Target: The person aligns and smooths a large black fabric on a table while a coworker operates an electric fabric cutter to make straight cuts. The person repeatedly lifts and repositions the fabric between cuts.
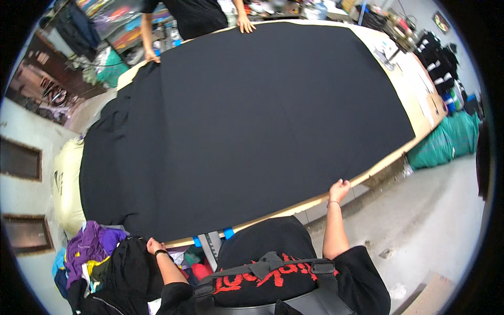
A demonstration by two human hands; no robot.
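Cloth [262,115] is risking skew from uneven pull, I'm judging: left hand [155,245] and right hand [339,191] are pinching its edge.

A pale left wall [21,197] with two dark windows [21,158] in brown frames faces worn grey floor [420,205] across the light-topped bench [408,97], while a cluttered brownish opening [50,79] sits upper left and a framed picture [441,22] hangs on the bluish-white right wall [470,58].
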